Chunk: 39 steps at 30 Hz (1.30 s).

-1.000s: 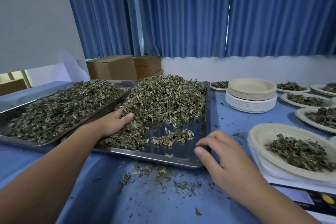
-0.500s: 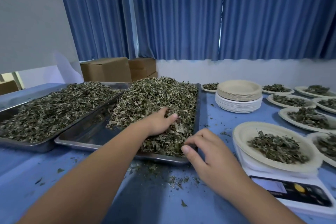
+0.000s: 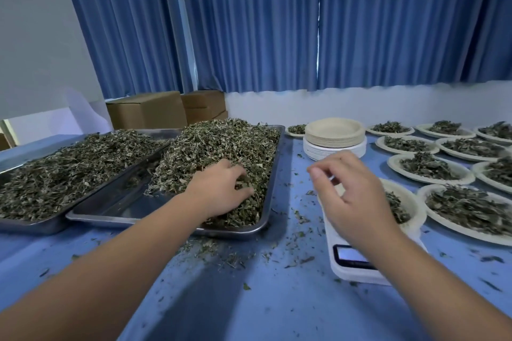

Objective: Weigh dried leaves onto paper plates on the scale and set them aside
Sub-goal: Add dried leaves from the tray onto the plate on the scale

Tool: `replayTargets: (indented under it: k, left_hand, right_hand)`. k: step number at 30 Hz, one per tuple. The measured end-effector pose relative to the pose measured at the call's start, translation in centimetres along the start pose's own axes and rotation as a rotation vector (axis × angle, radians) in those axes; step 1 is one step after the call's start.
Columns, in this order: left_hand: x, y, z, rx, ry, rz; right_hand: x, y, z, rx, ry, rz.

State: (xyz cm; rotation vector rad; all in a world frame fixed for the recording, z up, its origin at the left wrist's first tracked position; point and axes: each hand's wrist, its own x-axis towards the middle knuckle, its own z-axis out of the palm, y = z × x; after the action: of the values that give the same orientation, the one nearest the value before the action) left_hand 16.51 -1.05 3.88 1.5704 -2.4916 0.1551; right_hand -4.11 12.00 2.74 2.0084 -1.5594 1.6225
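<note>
A heap of dried leaves fills the right metal tray. My left hand is dug into the heap's near right side, its fingers curled round a clump of leaves. A paper plate with some leaves sits on the white scale, whose display faces me. My right hand hovers over the left part of that plate with loosely curled fingers, and I see nothing in it. It hides much of the plate and scale.
A second tray of leaves lies at the left. A stack of empty plates stands behind the scale. Several filled plates cover the right side. Loose leaf bits litter the blue table. Cardboard boxes stand at the back.
My left hand swept right across the tray and dug into the leaves. My right hand left the tray's near corner and rose over the plate on the scale.
</note>
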Motion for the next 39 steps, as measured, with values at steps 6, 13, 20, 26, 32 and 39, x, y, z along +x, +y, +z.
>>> replayTargets:
  k: [6,13,20,26,32,39]
  left_hand:
    - [1.0,0.8,1.5,0.111,-0.130,-0.077]
    - [2.2,1.1,2.9,0.011,-0.111,-0.062]
    - [1.9,0.3,2.8,-0.108,-0.015,-0.097]
    - [1.5,-0.6,1.3,-0.043,0.105,-0.081]
    - [1.5,-0.3,-0.4,0.093,0.106,-0.078]
    - [1.5,-0.3,-0.6,0.127,0.099,-0.083]
  right_hand:
    - [-0.5,4.6,-6.8,-0.201,0.067,0.063]
    - [-2.5,8.4,-9.8,-0.122,0.213,0.376]
    - [-2.4,9.0,-10.0,-0.106,0.184,0.405]
    - [-2.5,8.7,-10.0,-0.072,0.146,0.431]
    - [-2.6,8.6,-10.0,-0.054,0.113,0.435]
    - [-2.6,9.1,-10.1,-0.059,0.110,0.441]
